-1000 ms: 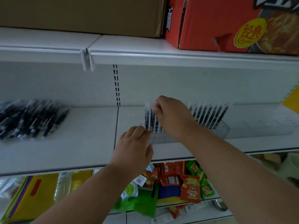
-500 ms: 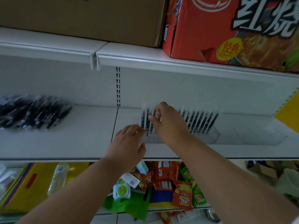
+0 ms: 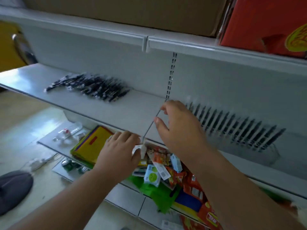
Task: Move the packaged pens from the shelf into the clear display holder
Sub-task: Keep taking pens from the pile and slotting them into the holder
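A loose pile of black packaged pens (image 3: 93, 88) lies on the white shelf (image 3: 116, 112), well to the left of both hands. Further right on that shelf stands the clear display holder (image 3: 265, 155), with a row of several packaged pens (image 3: 232, 128) upright in it. My right hand (image 3: 179, 128) hovers just left of that row. Its thumb and fingers are spread and nothing is between them. My left hand (image 3: 121, 151) is at the shelf's front edge, lower and to the left, with loosely bent fingers holding nothing. The frame is motion-blurred.
A brown cardboard box (image 3: 132, 12) and a red carton (image 3: 265, 22) sit on the shelf above. Below are snack packets (image 3: 166, 165) and yellow folders (image 3: 93, 145). The floor and a dark grey object (image 3: 13, 188) are at the lower left.
The view has swung left and down. My right hand has come off the pens in the holder and moved left. My left hand has dropped back to the shelf's front edge.
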Action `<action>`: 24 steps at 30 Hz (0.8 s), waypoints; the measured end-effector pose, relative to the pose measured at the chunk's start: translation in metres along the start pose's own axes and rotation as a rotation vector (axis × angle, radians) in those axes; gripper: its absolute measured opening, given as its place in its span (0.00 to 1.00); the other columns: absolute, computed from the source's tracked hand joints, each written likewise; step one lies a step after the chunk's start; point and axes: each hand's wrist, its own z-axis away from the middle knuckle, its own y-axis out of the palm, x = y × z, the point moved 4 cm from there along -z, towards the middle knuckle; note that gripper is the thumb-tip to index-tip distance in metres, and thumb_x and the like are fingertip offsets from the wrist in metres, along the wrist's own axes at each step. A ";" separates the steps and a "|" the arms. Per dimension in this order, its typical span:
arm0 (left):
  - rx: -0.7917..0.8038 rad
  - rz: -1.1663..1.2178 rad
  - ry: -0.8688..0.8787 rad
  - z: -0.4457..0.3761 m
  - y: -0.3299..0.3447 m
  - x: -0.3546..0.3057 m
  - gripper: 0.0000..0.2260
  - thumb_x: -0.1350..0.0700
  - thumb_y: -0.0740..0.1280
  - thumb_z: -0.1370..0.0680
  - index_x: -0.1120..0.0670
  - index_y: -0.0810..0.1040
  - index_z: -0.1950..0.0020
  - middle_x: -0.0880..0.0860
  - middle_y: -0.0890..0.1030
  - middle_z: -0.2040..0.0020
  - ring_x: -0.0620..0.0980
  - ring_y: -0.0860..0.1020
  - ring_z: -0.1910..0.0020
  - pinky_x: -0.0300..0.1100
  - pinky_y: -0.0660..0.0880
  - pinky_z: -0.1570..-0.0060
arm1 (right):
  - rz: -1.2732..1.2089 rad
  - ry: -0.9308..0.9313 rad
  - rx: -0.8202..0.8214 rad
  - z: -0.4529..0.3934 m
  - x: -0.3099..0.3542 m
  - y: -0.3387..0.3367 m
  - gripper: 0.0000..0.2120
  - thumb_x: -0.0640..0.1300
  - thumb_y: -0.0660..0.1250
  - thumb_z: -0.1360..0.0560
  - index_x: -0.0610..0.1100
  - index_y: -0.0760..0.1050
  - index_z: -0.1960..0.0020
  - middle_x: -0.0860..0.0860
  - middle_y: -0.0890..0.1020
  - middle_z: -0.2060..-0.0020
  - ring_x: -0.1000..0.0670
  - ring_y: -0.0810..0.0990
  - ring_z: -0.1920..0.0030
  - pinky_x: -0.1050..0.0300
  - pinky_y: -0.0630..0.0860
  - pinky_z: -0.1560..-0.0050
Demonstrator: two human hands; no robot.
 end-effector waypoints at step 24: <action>0.057 -0.059 -0.108 0.002 -0.089 0.279 0.21 0.37 0.51 0.25 0.46 0.76 0.45 0.45 0.77 0.51 0.50 0.76 0.49 0.46 0.74 0.49 | 0.060 0.112 0.061 -0.122 0.220 0.151 0.15 0.58 0.61 0.22 0.52 0.69 0.41 0.53 0.74 0.47 0.49 0.75 0.49 0.52 0.73 0.50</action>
